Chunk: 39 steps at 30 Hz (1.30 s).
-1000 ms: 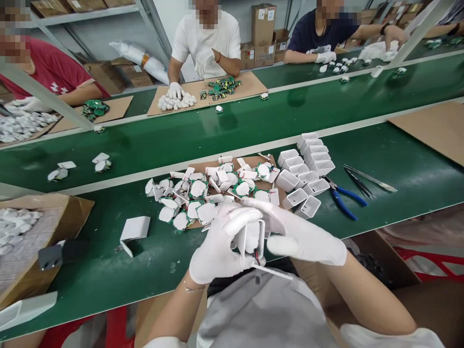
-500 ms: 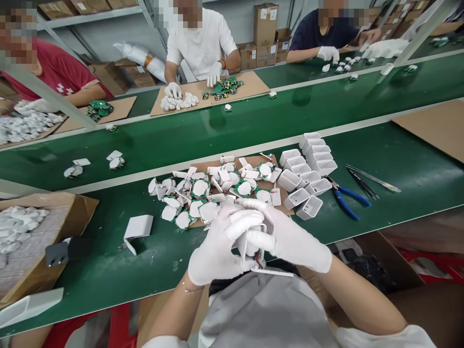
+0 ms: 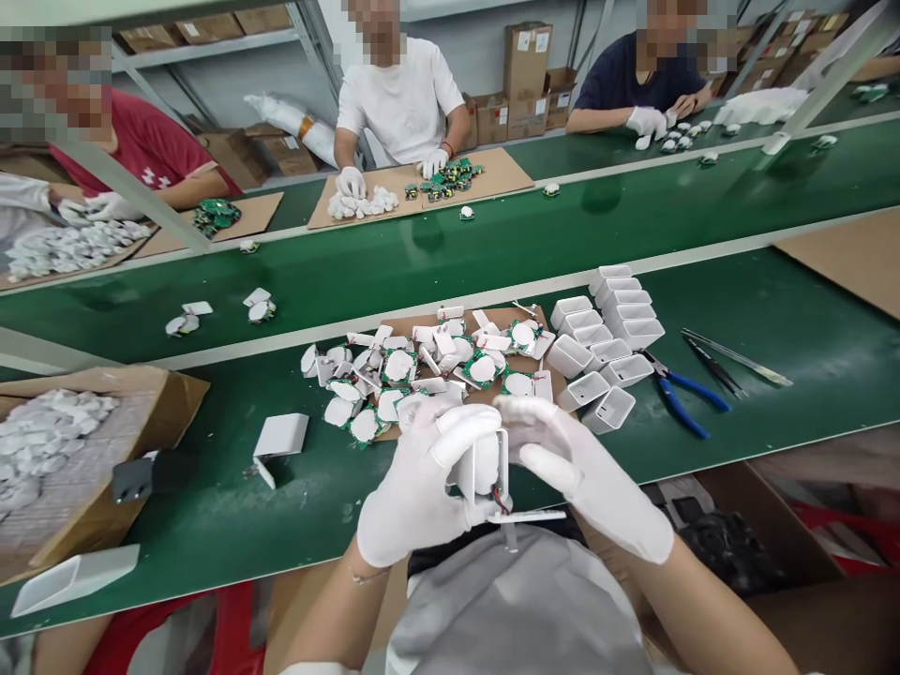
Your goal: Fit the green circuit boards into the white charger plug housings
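Left hand (image 3: 414, 487) gripping one white housing (image 3: 467, 475); pliers (image 3: 665, 374): one.

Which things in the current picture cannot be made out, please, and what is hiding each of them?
All in the head view:
White housing: its far side is hidden by the left hand.
Pile of parts: some of its near edge is hidden by the same hand.
Cardboard box: cut off by the left edge.
Cardboard sheet: cut off by the right edge.
Tall carton: label print too small to read.
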Motion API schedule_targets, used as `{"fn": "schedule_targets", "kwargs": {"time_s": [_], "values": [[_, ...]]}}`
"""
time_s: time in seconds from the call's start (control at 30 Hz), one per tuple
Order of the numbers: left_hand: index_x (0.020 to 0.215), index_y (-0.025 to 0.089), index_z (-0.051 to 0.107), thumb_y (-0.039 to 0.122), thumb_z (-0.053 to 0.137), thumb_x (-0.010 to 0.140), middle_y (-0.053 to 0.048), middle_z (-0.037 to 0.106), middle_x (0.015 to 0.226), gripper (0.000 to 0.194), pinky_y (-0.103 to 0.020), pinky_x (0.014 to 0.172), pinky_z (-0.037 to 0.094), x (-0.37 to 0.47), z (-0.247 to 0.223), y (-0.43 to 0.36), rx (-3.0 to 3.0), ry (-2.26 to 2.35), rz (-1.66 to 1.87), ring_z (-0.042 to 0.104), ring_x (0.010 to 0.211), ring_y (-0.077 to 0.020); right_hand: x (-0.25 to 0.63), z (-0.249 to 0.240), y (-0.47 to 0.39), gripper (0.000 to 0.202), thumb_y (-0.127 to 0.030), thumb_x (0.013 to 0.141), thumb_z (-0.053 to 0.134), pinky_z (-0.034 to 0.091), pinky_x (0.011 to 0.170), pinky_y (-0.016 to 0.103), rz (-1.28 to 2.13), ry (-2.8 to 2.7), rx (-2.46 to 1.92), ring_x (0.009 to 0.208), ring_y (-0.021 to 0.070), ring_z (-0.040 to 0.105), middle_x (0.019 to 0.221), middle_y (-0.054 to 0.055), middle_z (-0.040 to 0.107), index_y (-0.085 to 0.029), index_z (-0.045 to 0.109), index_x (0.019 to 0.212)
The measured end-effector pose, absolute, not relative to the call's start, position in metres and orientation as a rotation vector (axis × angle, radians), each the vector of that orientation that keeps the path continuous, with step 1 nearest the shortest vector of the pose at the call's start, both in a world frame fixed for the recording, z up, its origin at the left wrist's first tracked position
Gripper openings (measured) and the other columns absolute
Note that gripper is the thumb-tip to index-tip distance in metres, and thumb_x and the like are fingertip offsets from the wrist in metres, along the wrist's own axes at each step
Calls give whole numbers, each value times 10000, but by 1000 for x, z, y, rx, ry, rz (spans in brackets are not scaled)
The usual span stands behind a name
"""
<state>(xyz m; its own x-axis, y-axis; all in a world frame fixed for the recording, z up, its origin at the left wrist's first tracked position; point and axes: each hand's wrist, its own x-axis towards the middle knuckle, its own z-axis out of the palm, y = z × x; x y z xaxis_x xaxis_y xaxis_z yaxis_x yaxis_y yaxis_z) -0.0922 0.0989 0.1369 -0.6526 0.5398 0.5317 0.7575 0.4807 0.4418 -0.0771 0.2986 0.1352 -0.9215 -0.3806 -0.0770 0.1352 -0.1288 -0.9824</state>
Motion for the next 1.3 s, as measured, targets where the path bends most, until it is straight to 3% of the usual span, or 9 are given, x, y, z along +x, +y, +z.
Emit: {"fn": "schedule_targets", "kwargs": {"time_s": [0.07,0.17,0.43,0.7,0.83,0.9,0.97,1.07,1.3], "values": [[1270,215,454,220,680,731,-114,648,1167,585,-469,917,450,-90,144,100,-1066,-2382,-798,549,1052,-291,-69,144,301,102,-193,891,518,515,806,299,-1971,1986,-306,843,168,635,923,25,667,-205,608,938],[1241,194,480,156,635,742,-122,664,1126,524,-449,893,458,-89,152,102,-1060,-2337,-618,561,1021,-282,-65,159,302,160,-95,824,504,474,698,264,-1729,2206,-424,694,137,574,735,-15,624,-199,536,707],[1139,212,563,92,599,778,-80,710,1059,382,-424,806,411,-85,159,110,-1030,-2282,-310,597,917,-266,-83,172,299,235,-15,736,483,469,602,234,-1414,2313,-554,629,132,606,708,-11,676,-189,641,725],[1181,167,518,69,600,788,-98,707,1051,413,-432,840,467,-90,151,112,-1041,-2287,-378,610,947,-269,-84,158,295,176,-76,720,511,406,533,229,-1544,2506,-394,564,114,485,594,-23,565,-191,481,590],[1164,181,513,116,611,757,-103,701,1052,423,-431,807,470,-92,150,114,-1038,-2285,-503,585,932,-269,-90,151,309,127,-150,811,530,462,598,249,-1775,2205,-359,621,133,564,662,-13,596,-192,538,692],[1173,193,505,153,619,755,-110,692,1065,436,-440,804,474,-92,148,115,-1039,-2301,-557,581,939,-273,-92,149,314,55,-164,844,545,513,710,276,-1898,2015,-392,746,155,628,819,15,642,-189,593,836],[1161,198,508,154,628,749,-108,690,1061,431,-445,811,479,-92,146,116,-1038,-2308,-573,580,948,-275,-92,150,315,259,-144,835,573,527,854,315,-1976,1878,-426,970,187,638,1094,54,632,-206,582,1087],[1137,198,519,111,636,731,-96,697,1057,431,-445,857,480,-91,143,116,-1076,-2282,-577,585,970,-267,-91,156,305,643,-97,785,583,513,961,364,-1970,1694,-400,1190,220,568,1353,89,526,-238,386,1380],[1157,186,536,179,650,724,-102,699,1059,448,-440,887,484,-91,142,112,-1116,-2258,-647,587,1017,-277,-95,156,299,661,-185,731,624,500,964,372,-2018,1300,-420,1187,243,569,1336,71,572,-209,443,1366]]}}
